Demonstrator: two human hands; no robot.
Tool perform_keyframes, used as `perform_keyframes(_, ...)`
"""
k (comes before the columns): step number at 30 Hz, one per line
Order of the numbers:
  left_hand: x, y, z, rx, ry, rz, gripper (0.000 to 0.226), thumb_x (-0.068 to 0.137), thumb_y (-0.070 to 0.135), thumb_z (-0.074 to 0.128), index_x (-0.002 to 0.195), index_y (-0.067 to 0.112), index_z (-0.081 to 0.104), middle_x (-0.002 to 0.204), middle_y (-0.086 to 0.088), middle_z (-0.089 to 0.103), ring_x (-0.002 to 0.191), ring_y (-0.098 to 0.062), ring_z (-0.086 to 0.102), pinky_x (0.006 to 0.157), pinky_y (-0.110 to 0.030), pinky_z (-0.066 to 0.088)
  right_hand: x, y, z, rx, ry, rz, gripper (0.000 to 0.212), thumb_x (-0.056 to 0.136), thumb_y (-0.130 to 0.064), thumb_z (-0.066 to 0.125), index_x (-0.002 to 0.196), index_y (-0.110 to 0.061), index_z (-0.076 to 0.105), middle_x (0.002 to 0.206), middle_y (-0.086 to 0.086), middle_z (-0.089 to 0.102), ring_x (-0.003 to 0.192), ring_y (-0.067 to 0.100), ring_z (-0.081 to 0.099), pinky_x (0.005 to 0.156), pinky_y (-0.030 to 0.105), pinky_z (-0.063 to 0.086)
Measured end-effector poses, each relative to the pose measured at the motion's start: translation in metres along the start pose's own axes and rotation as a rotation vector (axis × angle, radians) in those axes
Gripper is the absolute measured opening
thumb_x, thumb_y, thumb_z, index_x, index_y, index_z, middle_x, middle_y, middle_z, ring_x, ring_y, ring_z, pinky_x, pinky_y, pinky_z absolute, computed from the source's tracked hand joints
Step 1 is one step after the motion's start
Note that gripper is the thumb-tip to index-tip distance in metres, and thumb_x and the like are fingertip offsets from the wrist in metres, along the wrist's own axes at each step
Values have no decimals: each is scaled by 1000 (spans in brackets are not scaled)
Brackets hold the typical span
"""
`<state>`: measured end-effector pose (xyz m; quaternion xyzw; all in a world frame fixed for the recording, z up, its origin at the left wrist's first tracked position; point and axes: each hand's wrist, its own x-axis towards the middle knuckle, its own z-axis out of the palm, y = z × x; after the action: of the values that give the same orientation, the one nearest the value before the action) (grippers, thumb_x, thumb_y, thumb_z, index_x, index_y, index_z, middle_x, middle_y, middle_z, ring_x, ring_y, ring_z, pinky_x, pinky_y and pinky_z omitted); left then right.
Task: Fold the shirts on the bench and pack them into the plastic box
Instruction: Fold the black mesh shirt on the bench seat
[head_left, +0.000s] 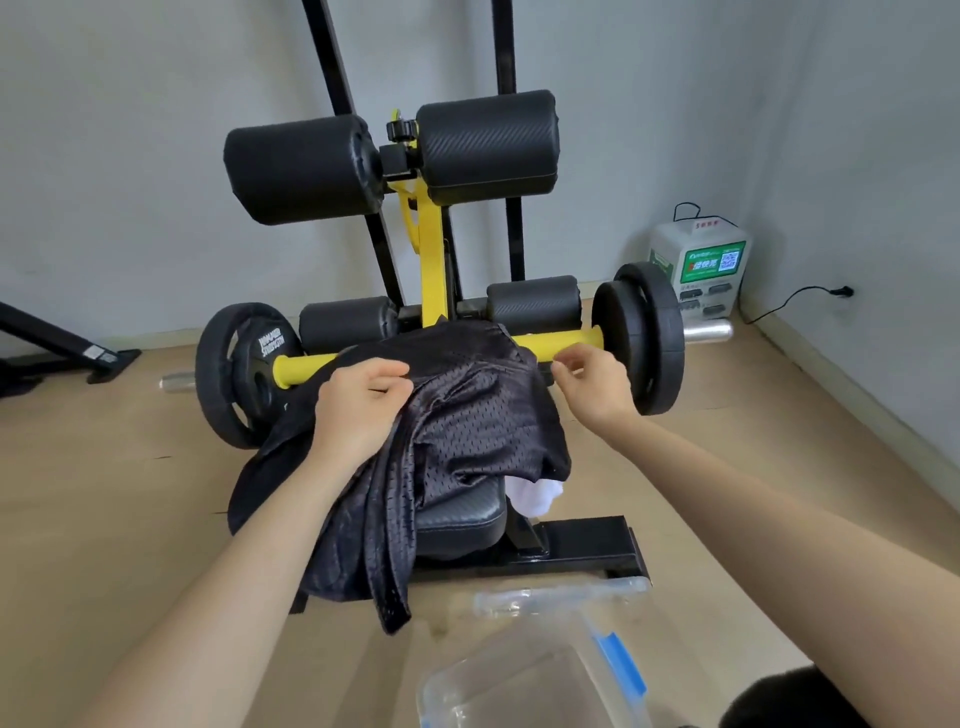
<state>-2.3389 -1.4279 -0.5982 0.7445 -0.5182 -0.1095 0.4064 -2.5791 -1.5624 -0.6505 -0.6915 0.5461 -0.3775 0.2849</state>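
Left hand (363, 405) grip pinching black shirt (467, 415) to spread it; right hand (587, 384) fingers curled, empty, w/ box (519, 686) waiting nearby.

Black mesh shirt (467, 415) (white cloth (535, 493) beneath), yellow bar (561, 342).

A mesh shirt (467, 415) lies draped on the bench seat (462, 512) — the plastic box (519, 686) before it, weight plates (644, 338) behind at either side, a charging station (698, 270) behind-right.
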Motion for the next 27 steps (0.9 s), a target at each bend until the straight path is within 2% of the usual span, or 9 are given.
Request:
perform_keyframes(3,-16,2,-18,7,-13,4,14,89,28,70,101,32,75,92,17,74,85,3,67,91,-31,54,-21,-28,7,25,-22,-224,12,92,-24,65,101,-18,69,98,-5,68,88,15,63,81,34,53)
perform_keyframes(6,-45,-2,-32,109,2,-6,3,85,36,73,87,34,73,78,16,71,75,1,65,79,-29,53,-47,-49,20,39,-132,-489,17,87,-21,73,103,-20,68,101,-8,62,84,10,59,76,23,49)
perform_keyframes(11,-93,-14,-41,330,-64,-115,30,79,62,67,74,33,63,65,14,66,75,-7,63,72,-32,51,-74,-71,48,25,-388,-730,25,84,-15,77,107,-18,68,111,-6,60,85,7,54,74,12,42)
perform_keyframes(15,-126,-23,-35,600,-119,-123,55,66,87,50,75,32,54,71,12,64,75,-16,60,64,-30,48,-80,-81,62,-123,-435,-885,34,84,-23,76,117,-20,68,125,-5,62,108,18,45,96,29,41)
perform_keyframes(17,-135,-23,-30,734,-95,-82,63,65,90,49,80,30,55,75,12,64,72,-17,59,64,-30,46,-83,-84,66,-191,-522,-901,43,85,-27,75,127,-25,63,131,-10,58,112,18,39,98,34,35)
perform_keyframes(20,-134,-29,-23,771,-11,-3,62,67,88,53,76,26,55,67,8,63,67,-19,64,60,-31,49,-88,-85,72,-323,-570,-918,43,90,-33,69,131,-29,59,121,-12,57,106,17,32,90,38,31)
perform_keyframes(23,-133,-38,-18,663,8,18,49,78,71,61,69,24,52,59,8,61,63,-19,63,57,-31,48,-88,-86,71,-344,-487,-941,24,89,-34,69,112,-27,69,100,-8,56,97,17,34,87,43,37)
perform_keyframes(25,-134,-38,-17,561,-12,11,40,82,58,63,69,22,52,59,9,63,63,-16,62,58,-31,49,-86,-87,69,-313,-462,-945,13,88,-32,70,100,-25,71,94,-7,57,94,18,37,85,46,39)
perform_keyframes(27,-135,-38,-20,462,-8,5,33,83,48,66,69,21,54,59,10,64,62,-13,60,57,-30,48,-85,-86,66,-269,-446,-937,11,88,-30,71,98,-24,72,91,-8,62,92,17,39,85,45,40)
